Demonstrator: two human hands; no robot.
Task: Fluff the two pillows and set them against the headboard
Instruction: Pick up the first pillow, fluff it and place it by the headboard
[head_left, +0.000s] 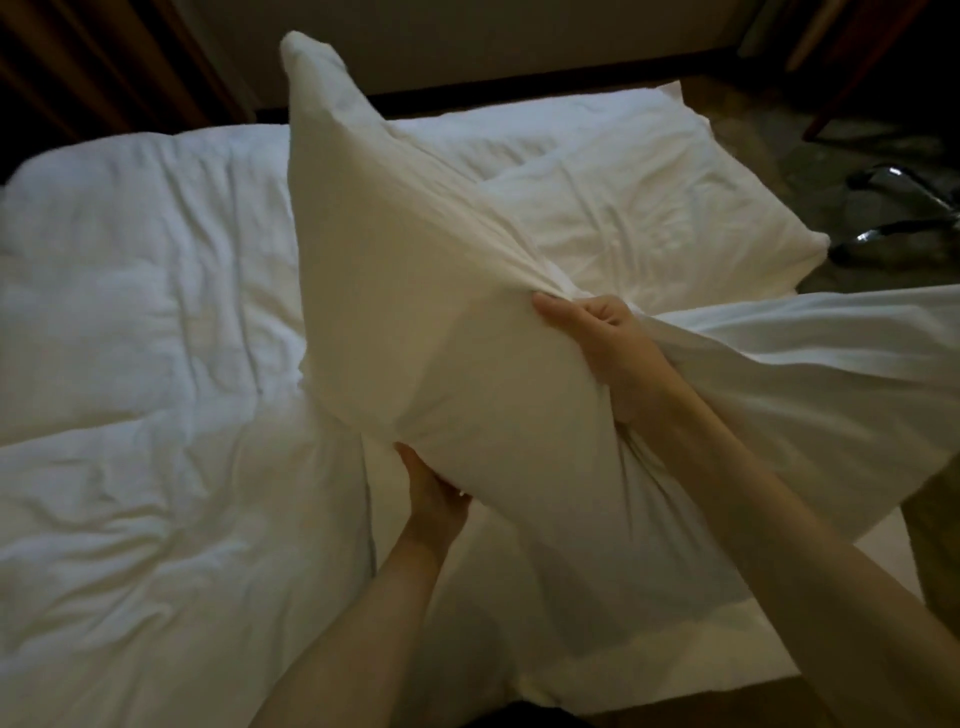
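Observation:
A white pillow (415, 291) is held up above the bed, one corner pointing up and away. My left hand (431, 493) grips its lower edge from underneath. On its right side my right hand (597, 332) pinches a bunch of the pillowcase cloth, and the loose case end (805, 374) trails to the right. The second white pillow (639, 208) lies flat on the bed at the far right, partly hidden behind the raised one. I cannot make out the headboard in this dim room.
A rumpled white duvet (145, 364) covers the left of the bed. A white sheet (597, 649) lies under my arms. On the dark floor at the right is a chair base with shiny metal legs (904, 208). A dark wall (467, 52) runs behind.

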